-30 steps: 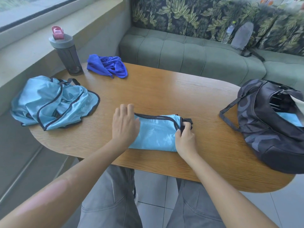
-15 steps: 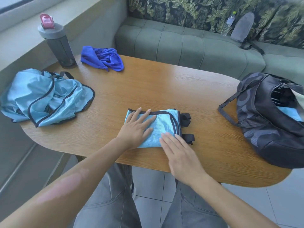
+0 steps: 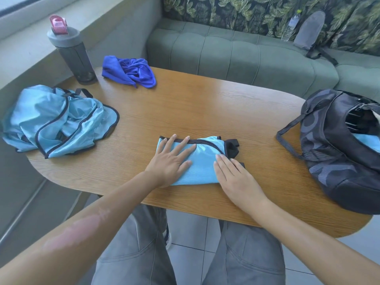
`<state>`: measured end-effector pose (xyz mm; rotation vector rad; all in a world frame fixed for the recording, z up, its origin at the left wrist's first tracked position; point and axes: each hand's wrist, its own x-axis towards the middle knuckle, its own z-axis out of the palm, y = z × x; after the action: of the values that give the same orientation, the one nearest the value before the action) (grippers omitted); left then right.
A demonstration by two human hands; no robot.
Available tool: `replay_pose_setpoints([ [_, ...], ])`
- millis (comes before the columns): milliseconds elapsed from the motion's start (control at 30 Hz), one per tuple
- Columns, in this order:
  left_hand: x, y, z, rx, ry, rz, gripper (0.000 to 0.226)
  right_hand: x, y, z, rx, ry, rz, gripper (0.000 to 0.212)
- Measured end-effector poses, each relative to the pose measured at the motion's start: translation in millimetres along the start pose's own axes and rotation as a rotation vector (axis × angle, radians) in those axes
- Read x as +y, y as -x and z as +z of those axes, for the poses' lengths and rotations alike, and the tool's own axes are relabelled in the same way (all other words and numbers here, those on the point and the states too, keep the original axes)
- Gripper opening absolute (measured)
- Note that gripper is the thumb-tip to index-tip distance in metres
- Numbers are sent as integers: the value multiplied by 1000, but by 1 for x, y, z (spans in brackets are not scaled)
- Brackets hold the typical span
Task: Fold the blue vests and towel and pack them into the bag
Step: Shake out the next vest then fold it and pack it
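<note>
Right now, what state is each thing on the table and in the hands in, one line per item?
Folded vest: folded flat, pressed under both hands.
Left hand: open, flat on the vest.
Right hand: open, flat on the vest's right edge.
Vest pile: crumpled, unfolded.
Towel: bunched, unfolded.
Bag: unzipped, light blue fabric inside.
Bottle: upright, lid on.

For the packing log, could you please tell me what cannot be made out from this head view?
- Bag contents: only a light-blue patch shows through the opening; frame edge cuts the bag.
- Crumpled vests: count unclear, bunched together.
- Folded vest: partly hidden under left hand and right hand.
</note>
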<state>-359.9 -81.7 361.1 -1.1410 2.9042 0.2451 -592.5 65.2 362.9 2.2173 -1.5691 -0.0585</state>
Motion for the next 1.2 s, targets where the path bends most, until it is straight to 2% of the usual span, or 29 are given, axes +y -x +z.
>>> replay_pose_setpoints([
  [200,-1,-1,0,-6,9,-4,61,20,6,2,129,33,-125,42],
  [400,0,0,1,1,-6,-8,59,52,7,2,305,-90,-206,31],
  [533,0,-1,2,19,-15,-15,59,54,10,11,273,-164,-186,25],
  [633,1,-1,1,19,-40,-19,60,50,19,5,214,-233,-80,48],
  [700,2,0,1,24,-51,-27,61,44,22,-6,222,-224,-104,56],
  [800,2,-1,2,31,-60,-26,63,25,17,-8,295,-147,-218,40],
  [900,1,0,3,26,-73,-23,63,16,8,2,357,-94,-209,32],
  [1200,0,0,1,23,-45,-22,60,32,22,13,412,-87,-201,31],
])
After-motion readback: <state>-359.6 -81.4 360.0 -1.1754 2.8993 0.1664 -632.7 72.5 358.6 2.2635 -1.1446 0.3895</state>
